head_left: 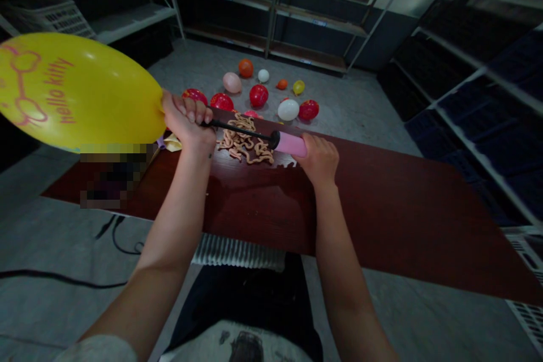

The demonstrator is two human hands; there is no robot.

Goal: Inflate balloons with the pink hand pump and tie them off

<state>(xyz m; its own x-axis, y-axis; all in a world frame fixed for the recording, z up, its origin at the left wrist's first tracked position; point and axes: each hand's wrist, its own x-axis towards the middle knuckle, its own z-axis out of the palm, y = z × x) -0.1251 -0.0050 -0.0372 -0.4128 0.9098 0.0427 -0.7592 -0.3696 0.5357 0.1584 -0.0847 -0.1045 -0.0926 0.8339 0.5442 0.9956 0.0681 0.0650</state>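
A large inflated yellow balloon (72, 90) with pink print fills the upper left. My left hand (189, 121) is closed around its neck, where the black nozzle of a hand pump enters. The pump's black rod runs right to a pink barrel (291, 144), which my right hand (320, 158) grips at its end. Both hands hover just above a dark red-brown table (382, 209). Under the pump lies a heap of limp orange uninflated balloons (246, 144).
Several inflated balloons (258, 95), red, white, orange, pink and yellow, lie on the grey floor beyond the table. Metal shelving (297, 11) lines the back wall and both sides. A black cable (63, 277) trails over the floor at the left. A blurred patch covers the table's left corner.
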